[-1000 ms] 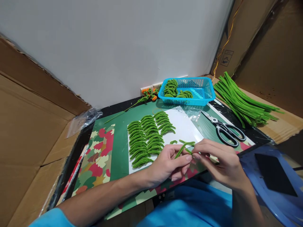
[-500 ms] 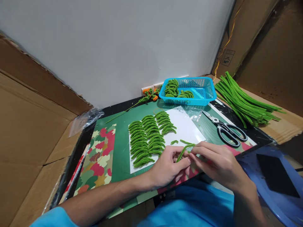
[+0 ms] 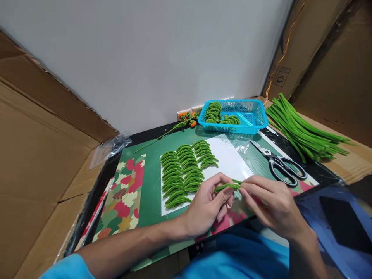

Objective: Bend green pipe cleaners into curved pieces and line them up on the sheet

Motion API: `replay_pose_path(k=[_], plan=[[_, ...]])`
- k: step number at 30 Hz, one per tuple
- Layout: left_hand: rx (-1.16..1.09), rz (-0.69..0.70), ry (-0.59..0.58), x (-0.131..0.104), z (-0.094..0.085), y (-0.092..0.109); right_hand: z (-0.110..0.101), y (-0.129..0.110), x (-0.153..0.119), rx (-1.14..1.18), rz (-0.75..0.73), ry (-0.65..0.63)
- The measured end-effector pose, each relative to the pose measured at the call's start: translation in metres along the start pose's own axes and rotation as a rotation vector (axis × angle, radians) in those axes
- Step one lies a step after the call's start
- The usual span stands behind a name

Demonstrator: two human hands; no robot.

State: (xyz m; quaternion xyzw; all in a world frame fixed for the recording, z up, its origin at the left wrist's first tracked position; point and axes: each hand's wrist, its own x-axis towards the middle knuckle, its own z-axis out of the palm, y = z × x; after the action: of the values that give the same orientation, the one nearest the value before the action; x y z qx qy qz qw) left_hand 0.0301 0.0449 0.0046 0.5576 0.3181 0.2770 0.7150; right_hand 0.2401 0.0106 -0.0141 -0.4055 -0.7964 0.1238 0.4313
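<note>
Between my two hands is a green pipe cleaner [image 3: 225, 187], bent and held over the front edge of the mat. My left hand [image 3: 210, 203] pinches it between thumb and fingers. The fingertips of my right hand [image 3: 269, 201] are closed on its other end. Just left of my hands, curved green pipe-cleaner pieces [image 3: 188, 168] lie in three columns on a white sheet [image 3: 225, 155]. The third column is shorter than the other two. My fingers partly hide the held piece.
Behind the sheet stands a blue basket [image 3: 252, 130] with more green pieces. Scissors [image 3: 279, 164] lie open to the right, before a bundle of long green pipe cleaners [image 3: 305, 133]. An orange-and-green pipe-cleaner flower [image 3: 183, 123] rests at the back. Cardboard walls [image 3: 35, 155] flank the table.
The pipe cleaner has come down from a raised slant to lie nearly level between my fingers. Both hands stay close together. The whole view has shifted slightly.
</note>
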Motion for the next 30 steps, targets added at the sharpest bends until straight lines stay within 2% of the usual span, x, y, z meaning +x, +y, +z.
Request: replay_pose_path(k=[9, 16, 24, 30], plan=[[-0.002, -0.004, 0.039, 0.0, 0.001, 0.004, 0.01, -0.009, 0.002, -0.093, -0.016, 0.112], [0.033, 0.003, 0.078, -0.002, -0.002, 0.0, 0.013, -0.014, 0.005, -0.189, -0.065, 0.122], [0.299, 0.133, 0.205, -0.002, -0.004, 0.005, 0.015, -0.018, 0.005, -0.169, -0.064, 0.092], [0.218, 0.13, 0.2, 0.002, -0.008, 0.009, 0.007, -0.018, 0.003, -0.099, -0.045, 0.078]])
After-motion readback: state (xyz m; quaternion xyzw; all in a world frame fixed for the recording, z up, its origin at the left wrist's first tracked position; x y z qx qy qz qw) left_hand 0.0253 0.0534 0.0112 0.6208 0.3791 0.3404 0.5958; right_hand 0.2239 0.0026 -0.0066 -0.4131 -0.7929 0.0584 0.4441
